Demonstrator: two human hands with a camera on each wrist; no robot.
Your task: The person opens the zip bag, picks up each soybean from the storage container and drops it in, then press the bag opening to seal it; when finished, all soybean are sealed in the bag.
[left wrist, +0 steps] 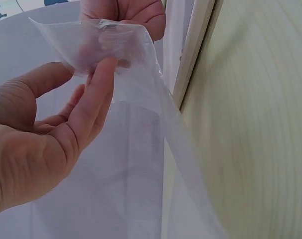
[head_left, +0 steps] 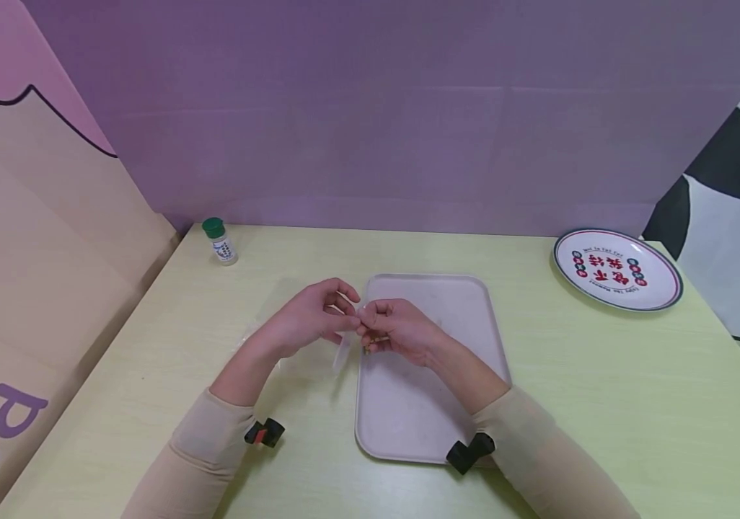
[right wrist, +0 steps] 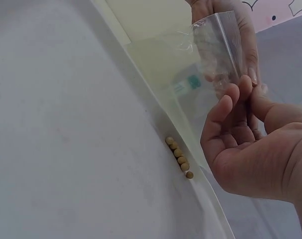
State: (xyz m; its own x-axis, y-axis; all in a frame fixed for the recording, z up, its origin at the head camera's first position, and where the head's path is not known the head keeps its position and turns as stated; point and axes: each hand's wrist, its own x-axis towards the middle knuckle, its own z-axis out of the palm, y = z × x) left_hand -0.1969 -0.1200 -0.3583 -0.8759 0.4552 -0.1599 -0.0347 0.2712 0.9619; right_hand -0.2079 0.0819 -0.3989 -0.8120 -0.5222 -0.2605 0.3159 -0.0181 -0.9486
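Observation:
Between the two hands is a clear plastic zip bag (left wrist: 183, 144), its zip strip along the top edge in the right wrist view. My left hand (head_left: 308, 317) pinches one side of the bag's upper part with thumb and fingers. Opposite it, my right hand (head_left: 409, 335) pinches the zip edge between thumb and fingertips, its other fingers curled. The fingertips of both hands meet near the left rim of the pale tray (head_left: 435, 411). Several small tan balls (right wrist: 178, 154) lie in a row along the tray's edge, below the right hand. The bag hangs down outside the tray.
A small bottle with a green cap (head_left: 221, 244) stands at the table's back left corner. At the back right is an oval white plate (head_left: 617, 270) with red lettering. A purple panel (head_left: 370, 130) rises behind the table (head_left: 604, 418).

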